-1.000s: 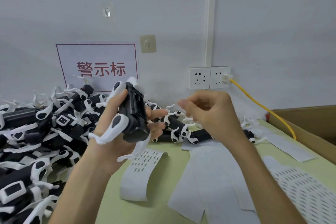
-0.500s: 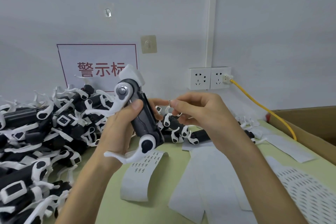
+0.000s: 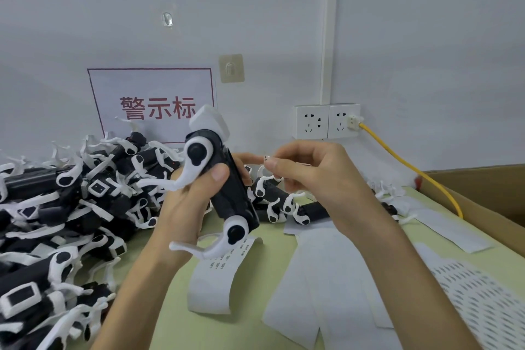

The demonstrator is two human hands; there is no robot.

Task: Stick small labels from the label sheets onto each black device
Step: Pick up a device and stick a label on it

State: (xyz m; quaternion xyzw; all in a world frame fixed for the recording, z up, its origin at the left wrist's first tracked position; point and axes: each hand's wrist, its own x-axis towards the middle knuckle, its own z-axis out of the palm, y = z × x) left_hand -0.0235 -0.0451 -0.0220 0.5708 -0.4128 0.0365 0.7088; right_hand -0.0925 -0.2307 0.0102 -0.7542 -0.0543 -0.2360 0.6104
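My left hand grips a black device with white curved clips, held upright and tilted above the green table. My right hand is just right of the device's upper part and pinches a small label between thumb and forefinger, close to the fingertips of my left hand. A curled label sheet with printed labels lies on the table below the device. A large pile of black devices fills the left side.
Several blank backing sheets lie on the green table at the centre and right. A cardboard box stands at the right, with a yellow cable running to wall sockets. A perforated sheet lies at the lower right.
My left hand has turned the device from end-on to upright, side facing me. My right hand with the label has moved left, closer to the device.
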